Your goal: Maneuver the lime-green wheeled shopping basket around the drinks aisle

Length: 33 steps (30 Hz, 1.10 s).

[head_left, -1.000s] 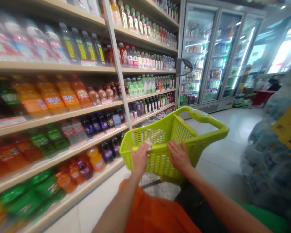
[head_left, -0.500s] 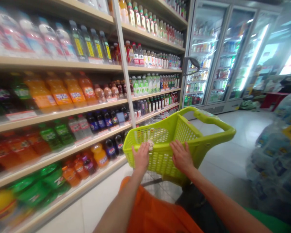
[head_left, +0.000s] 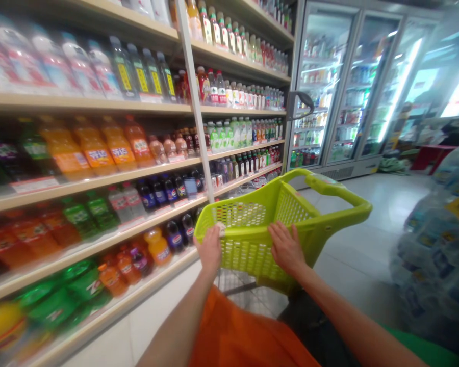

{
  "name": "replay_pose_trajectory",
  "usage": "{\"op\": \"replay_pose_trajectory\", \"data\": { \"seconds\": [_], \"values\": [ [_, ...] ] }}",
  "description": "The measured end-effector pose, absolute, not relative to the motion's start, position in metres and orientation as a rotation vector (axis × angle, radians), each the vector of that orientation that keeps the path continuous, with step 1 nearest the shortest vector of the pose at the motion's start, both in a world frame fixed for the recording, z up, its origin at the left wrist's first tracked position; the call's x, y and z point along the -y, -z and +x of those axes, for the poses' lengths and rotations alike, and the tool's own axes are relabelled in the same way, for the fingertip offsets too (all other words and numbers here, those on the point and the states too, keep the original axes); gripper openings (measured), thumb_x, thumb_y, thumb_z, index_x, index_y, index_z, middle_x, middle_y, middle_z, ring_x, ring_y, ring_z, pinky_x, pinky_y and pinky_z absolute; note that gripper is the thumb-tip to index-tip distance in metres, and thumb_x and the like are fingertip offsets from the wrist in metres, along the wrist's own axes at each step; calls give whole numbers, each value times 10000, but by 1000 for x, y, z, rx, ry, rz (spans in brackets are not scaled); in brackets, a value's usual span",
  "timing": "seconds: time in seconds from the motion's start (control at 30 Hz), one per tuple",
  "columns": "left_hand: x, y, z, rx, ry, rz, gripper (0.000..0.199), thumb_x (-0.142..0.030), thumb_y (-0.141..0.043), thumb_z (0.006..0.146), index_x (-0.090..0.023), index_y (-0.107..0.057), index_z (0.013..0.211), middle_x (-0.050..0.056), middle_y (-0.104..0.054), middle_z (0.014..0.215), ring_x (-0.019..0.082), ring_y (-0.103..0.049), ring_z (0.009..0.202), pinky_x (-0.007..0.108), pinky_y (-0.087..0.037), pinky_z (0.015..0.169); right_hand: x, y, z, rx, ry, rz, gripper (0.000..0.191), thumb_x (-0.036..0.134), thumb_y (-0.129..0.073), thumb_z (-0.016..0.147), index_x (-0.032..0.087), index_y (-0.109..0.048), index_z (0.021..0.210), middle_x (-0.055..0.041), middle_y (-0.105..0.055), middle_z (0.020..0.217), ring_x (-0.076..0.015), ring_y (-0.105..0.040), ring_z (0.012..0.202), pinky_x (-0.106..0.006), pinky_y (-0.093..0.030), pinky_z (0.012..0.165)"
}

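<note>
A lime-green plastic shopping cart (head_left: 248,255) with perforated basket walls stands in front of me. At the near rim's left corner, my left hand (head_left: 209,251) is closed on a small crumpled pale wipe (head_left: 221,228), pressing it to the rim. Only a bit of the wipe shows past the fingers. Farther right on the same rim, my right hand (head_left: 287,248) grips the edge with its fingers over the top. No goods show in the visible part of the basket.
Shelves of bottled drinks (head_left: 99,148) run along the left. Glass-door fridges (head_left: 329,92) stand at the back, a dark handle (head_left: 302,105) sticking out beside them. Plastic-wrapped bottle packs (head_left: 432,244) are stacked on the right. Pale floor tiles (head_left: 361,219) lie between.
My left hand has slid left along the near rim with the wipe, to the basket's corner. My right hand and the cart have stayed in place.
</note>
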<state>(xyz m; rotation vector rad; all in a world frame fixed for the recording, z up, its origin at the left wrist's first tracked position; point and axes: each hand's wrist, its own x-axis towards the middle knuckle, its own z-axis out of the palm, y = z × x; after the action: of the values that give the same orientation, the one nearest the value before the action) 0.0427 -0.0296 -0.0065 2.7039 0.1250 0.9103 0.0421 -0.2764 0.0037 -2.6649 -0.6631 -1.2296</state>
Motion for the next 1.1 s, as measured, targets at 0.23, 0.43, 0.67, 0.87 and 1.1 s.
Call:
{"op": "replay_pose_trajectory", "data": {
  "seconds": [0.23,0.43,0.67,0.87,1.1],
  "values": [
    [17,5,40,-106,-904,2716,422,-138,-366,843,-262,-514,1218,56,-539,1285,204,-471,1203,598,-52,1072,278,-5,42,681,1246,-2661,434,151,-448,749,126,-556,1168,-91,-573,1228,-241,-402,1216,-455,-86,1084],
    [8,7,42,-264,-935,2698,423,-147,-357,846,-252,-510,1227,62,-538,1287,200,-459,1215,574,-92,1081,276,-5,41,668,1229,-2679,437,152,-441,759,132,-547,1182,-100,-567,1231,-246,-394,1221,-468,-99,1079],
    [48,1,42,60,-869,2741,417,-149,-370,851,-281,-517,1218,45,-510,1312,227,-441,1234,623,-98,1057,279,-6,41,696,1202,-2693,450,158,-449,753,128,-538,1193,-106,-555,1248,-252,-383,1234,-469,-86,1079],
    [27,2,44,-185,-928,2697,422,-141,-371,844,-245,-511,1228,61,-530,1294,206,-456,1221,580,-69,1083,279,-4,42,691,1204,-2692,450,159,-451,753,111,-538,1192,-102,-549,1257,-252,-376,1245,-457,-71,1084],
    [92,-7,40,202,-806,2685,440,-137,-369,852,-276,-485,1253,55,-487,1332,217,-430,1242,615,-60,1069,279,-7,40,693,1190,-2692,474,158,-450,746,125,-527,1213,-109,-546,1259,-255,-367,1250,-470,-84,1081]
  ]
}}
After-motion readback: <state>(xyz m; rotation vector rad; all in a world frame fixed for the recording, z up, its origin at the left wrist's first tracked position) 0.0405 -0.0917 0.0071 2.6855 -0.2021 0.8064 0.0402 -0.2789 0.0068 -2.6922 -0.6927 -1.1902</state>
